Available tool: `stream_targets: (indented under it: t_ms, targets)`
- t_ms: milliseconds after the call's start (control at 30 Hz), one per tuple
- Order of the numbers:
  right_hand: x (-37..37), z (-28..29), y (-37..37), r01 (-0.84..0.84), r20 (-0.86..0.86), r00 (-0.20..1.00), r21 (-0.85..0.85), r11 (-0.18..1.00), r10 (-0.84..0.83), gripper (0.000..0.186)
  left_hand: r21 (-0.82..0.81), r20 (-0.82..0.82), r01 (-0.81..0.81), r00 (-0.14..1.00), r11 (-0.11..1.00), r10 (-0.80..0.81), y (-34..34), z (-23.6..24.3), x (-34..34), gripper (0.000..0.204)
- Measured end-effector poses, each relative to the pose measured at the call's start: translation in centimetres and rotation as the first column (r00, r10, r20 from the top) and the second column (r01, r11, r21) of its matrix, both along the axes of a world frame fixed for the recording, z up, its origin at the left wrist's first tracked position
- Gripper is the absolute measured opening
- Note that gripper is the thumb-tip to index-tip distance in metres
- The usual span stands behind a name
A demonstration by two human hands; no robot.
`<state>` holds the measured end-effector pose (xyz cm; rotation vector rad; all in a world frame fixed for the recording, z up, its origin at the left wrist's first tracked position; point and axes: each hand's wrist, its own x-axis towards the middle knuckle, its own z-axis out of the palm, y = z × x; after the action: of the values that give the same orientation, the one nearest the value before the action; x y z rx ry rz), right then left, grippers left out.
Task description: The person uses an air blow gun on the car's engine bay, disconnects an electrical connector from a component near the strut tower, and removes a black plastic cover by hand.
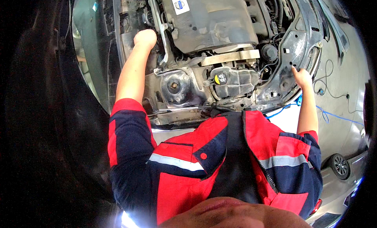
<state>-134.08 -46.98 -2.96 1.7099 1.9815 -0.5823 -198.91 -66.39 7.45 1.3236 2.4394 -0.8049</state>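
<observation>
I lean over an open engine bay. At its left side, my left hand [145, 39] is closed and rests by the panel near the windscreen, beside a metal brace [158, 28]. Its fingers are curled out of sight, so anything in them is hidden. My right hand [302, 78] touches the dark front panel [290, 57] at the bay's right edge, with one finger stretched out along it. Between my hands lie a strut tower [175, 87] and a coolant tank [238, 81] with a black and yellow cap [220, 78]. A large engine cover [210, 25] lies beyond.
A round black cap [269, 53] sits near the front panel. The windscreen [89, 35] is at far left. On the floor at right lie a black cable [326, 76] and a blue hose [341, 118]. A car with an alloy wheel [339, 166] stands at lower right.
</observation>
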Motion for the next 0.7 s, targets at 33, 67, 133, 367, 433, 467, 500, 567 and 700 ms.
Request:
stream_targets:
  t_ms: [33, 67, 133, 367, 433, 467, 500, 567, 700]
  targets:
    - [0.0, 0.0, 0.0, 0.006, -0.01, 1.0, -0.007, 1.0, -0.006, 0.078, 0.024, 0.021, -0.054, 0.998, 0.998, 0.053, 0.0, 0.0, 0.0, 0.045]
    - [0.0, 0.0, -0.1, 0.002, 0.003, 1.0, 0.013, 1.0, -0.002, 0.079, 0.06, 0.051, -0.097, 0.994, 0.993, 0.094, -0.1, 0.1, 0.0, 0.047]
    - [0.1, 0.0, -0.2, 0.006, -0.016, 1.0, 0.013, 1.0, -0.006, 0.078, 0.02, 0.264, -0.433, 0.872, 0.901, 0.413, 0.2, -0.1, 0.1, 0.051]
    - [-0.1, 0.2, -0.2, 0.009, 0.009, 1.0, 0.008, 1.0, -0.009, 0.078, 0.002, 0.001, -0.123, 0.992, 0.992, 0.123, -0.3, -1.3, 0.5, 0.035]
    - [-0.2, 0.3, 0.0, 0.018, 0.008, 1.0, 0.006, 1.0, -0.018, 0.078, 0.085, -0.017, -0.079, 0.997, 0.993, 0.081, -0.7, -1.3, 0.3, 0.041]
    - [-0.2, 0.3, 0.0, 0.021, 0.004, 1.0, 0.006, 1.0, -0.021, 0.078, 0.114, -0.019, -0.085, 0.996, 0.99, 0.088, -0.7, -1.1, 0.0, 0.042]
    - [-0.2, 0.4, -0.1, 0.015, 0.019, 1.0, 0.022, 1.0, -0.015, 0.078, 0.109, 0.019, -0.093, 0.996, 0.99, 0.091, -0.7, -0.9, -0.2, 0.042]
    - [-0.1, 0.4, -0.3, 0.027, -0.004, 1.0, -0.013, 1.0, -0.027, 0.077, 0.063, 0.277, -0.534, 0.821, 0.843, 0.5, -0.3, -0.7, -0.3, 0.048]
    - [0.0, 0.3, -0.4, 0.013, -0.035, 0.999, 0.039, 0.999, -0.011, 0.077, 0.052, 0.063, -0.18, 0.982, 0.982, 0.176, 0.1, -0.6, 0.7, 0.041]
